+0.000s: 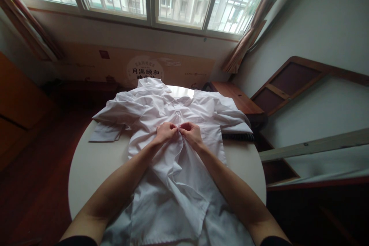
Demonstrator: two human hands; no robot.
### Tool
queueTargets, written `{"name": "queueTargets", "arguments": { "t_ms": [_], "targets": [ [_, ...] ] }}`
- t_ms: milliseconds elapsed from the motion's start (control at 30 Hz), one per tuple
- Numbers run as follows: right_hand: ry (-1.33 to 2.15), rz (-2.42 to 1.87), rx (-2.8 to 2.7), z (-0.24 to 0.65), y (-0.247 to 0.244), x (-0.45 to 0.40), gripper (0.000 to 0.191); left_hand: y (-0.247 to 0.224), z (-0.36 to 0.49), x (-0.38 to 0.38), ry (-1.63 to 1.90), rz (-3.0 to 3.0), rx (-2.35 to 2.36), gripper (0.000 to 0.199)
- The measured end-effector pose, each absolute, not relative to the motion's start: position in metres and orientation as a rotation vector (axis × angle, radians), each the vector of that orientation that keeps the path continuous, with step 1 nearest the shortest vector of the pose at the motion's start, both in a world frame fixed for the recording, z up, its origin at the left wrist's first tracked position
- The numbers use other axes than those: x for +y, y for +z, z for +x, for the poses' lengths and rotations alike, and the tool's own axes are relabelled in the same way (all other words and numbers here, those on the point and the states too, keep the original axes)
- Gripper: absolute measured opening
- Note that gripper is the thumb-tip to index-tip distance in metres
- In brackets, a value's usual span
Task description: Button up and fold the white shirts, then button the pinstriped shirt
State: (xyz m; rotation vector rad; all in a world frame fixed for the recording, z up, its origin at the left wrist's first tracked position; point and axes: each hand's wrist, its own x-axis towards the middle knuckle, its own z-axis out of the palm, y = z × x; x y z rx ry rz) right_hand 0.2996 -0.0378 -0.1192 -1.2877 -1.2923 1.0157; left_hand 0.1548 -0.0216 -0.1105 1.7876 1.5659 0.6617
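Note:
A white long-sleeved shirt (161,196) lies spread and wrinkled across a round white table (86,177), its collar toward the window. My left hand (167,132) is closed in a pinch on the shirt's front opening, just below the collar. Right beside it, my right hand (190,133) pinches the other side of the same opening, the fingertips of both hands nearly touching. Folds run down the front from the hands. Whatever small part lies between the fingertips is too small to make out.
Under the right sleeve a dark ridged object (238,137) sticks out at the table's edge. A wooden cabinet (239,98) stands behind at the right, near a wooden frame (291,80) by the wall. Barred windows and curtains are at the back.

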Motion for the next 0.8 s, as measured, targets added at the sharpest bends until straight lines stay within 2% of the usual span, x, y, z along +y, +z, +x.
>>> {"name": "queueTargets", "arguments": {
  "t_ms": [167,333,467,800],
  "targets": [
    [0.787,-1.384,-1.465,0.296,-0.114,-0.04,0.018,-0.11,0.154,-0.02,0.645,1.811,1.547,0.03],
    [0.512,-1.478,-1.584,0.288,-0.113,-0.048,0.011,-0.107,0.157,-0.021,0.629,1.797,1.637,0.042],
    [0.367,-1.52,-1.655,0.283,-0.117,-0.053,0.006,-0.107,0.158,-0.024,0.657,1.809,1.626,0.035],
    [0.489,-1.52,-1.468,0.282,-0.116,-0.052,0.01,-0.107,0.166,-0.032,0.715,1.823,1.673,0.028]
  ]
}}
